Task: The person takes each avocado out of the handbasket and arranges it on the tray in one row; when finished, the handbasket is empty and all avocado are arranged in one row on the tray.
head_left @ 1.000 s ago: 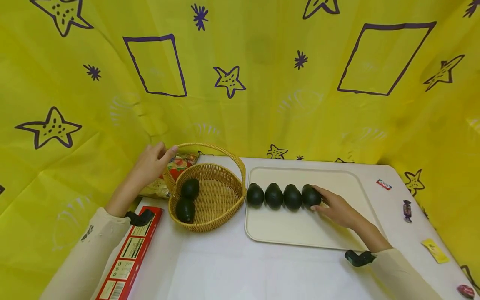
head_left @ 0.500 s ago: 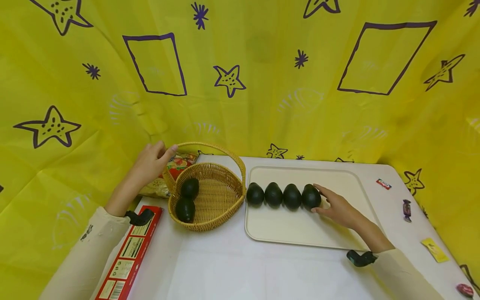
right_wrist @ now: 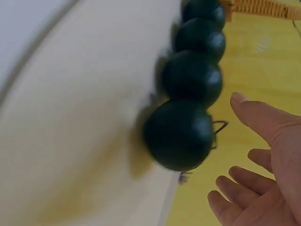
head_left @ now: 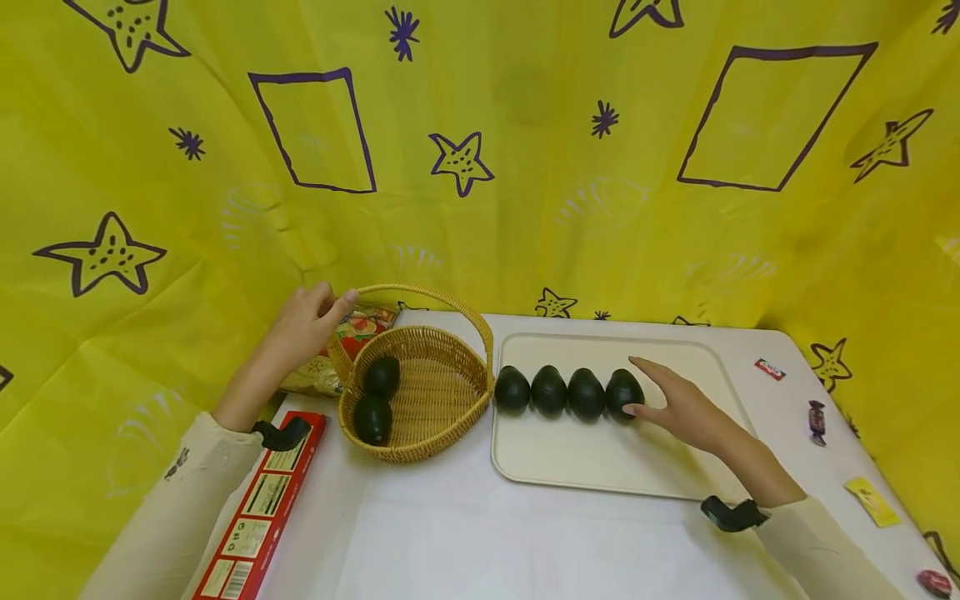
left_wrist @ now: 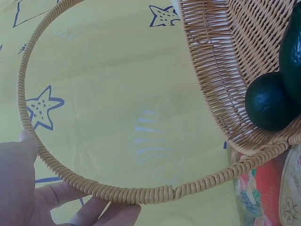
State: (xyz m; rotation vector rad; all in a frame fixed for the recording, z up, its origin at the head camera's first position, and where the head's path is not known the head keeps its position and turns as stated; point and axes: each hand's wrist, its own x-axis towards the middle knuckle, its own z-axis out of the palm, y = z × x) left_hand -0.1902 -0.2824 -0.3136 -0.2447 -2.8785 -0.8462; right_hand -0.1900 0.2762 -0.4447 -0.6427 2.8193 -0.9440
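My left hand (head_left: 306,321) grips the handle (left_wrist: 141,195) of a wicker basket (head_left: 431,450), thumb and fingers around its left side. Two dark green avocados (head_left: 372,419) lie in the basket's left part. To the right, several more avocados (head_left: 549,392) stand in a row on a cream tray (head_left: 600,467). Beside the rightmost avocado (right_wrist: 178,136) is my right hand (head_left: 686,412), its fingers spread and holding nothing. The right wrist view shows a gap between that hand and the avocado.
A long red box (head_left: 258,508) lies under the left forearm. Colourful food packets (head_left: 363,325) stand behind the basket's left side. Small wrapped sweets, among them a purple one (head_left: 817,422) and a yellow one (head_left: 872,502), lie along the right table edge. A yellow patterned cloth (head_left: 525,233) hangs behind.
My right hand has let go of the rightmost avocado, spread its fingers and drawn back slightly to the right. The left hand and the basket have stayed put.
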